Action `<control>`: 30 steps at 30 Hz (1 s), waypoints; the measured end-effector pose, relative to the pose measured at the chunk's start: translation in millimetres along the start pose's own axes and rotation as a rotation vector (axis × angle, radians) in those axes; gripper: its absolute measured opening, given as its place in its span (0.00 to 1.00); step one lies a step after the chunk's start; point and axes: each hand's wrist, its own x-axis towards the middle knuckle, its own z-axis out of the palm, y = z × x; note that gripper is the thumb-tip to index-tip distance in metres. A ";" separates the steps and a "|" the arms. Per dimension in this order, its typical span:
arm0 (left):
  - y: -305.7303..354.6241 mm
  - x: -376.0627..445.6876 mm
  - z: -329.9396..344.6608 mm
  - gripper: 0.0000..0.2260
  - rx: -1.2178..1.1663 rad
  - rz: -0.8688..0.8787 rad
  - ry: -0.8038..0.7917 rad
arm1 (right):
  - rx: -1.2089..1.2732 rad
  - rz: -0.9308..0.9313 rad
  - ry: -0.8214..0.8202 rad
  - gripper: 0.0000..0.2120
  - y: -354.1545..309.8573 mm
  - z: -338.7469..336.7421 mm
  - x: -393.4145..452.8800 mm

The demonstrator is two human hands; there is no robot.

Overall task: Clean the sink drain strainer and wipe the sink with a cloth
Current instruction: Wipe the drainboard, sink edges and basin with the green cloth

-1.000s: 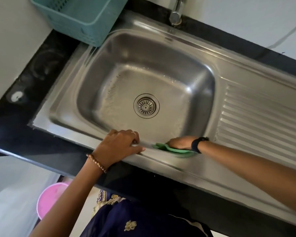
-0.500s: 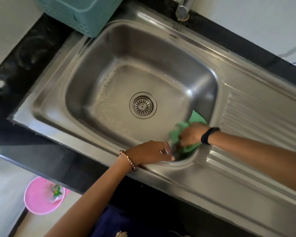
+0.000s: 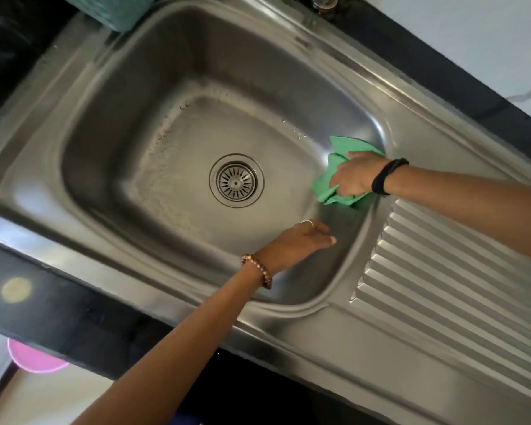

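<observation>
Cloth (image 3: 331, 176), bunched, pressed on the sink's (image 3: 111, 96) right wall under the gripping right hand (image 3: 354, 176).

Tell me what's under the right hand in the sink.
The green cloth, pressed to the basin's right wall by the right hand. The steel beneath the cloth is covered, so its state can't be seen.

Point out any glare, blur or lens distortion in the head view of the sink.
Head view: soft motion blur smears the sink rim at upper left; the drain strainer stays fairly sharp. A bright glare patch sits on the basin wall beside the green cloth under the right hand. Wide-angle distortion bows the counter edges.
</observation>
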 end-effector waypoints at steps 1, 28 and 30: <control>2.3 2.9 4.8 0.17 -0.023 0.008 -0.009 | -0.073 -0.009 0.015 0.19 -2.6 4.0 -1.7; 34.3 62.9 27.4 0.29 -0.254 0.099 -0.009 | -0.629 -0.141 0.422 0.17 65.5 -4.8 4.6; 34.0 66.4 26.4 0.27 -0.255 0.109 -0.031 | -0.576 -0.175 0.402 0.17 74.0 4.3 -11.6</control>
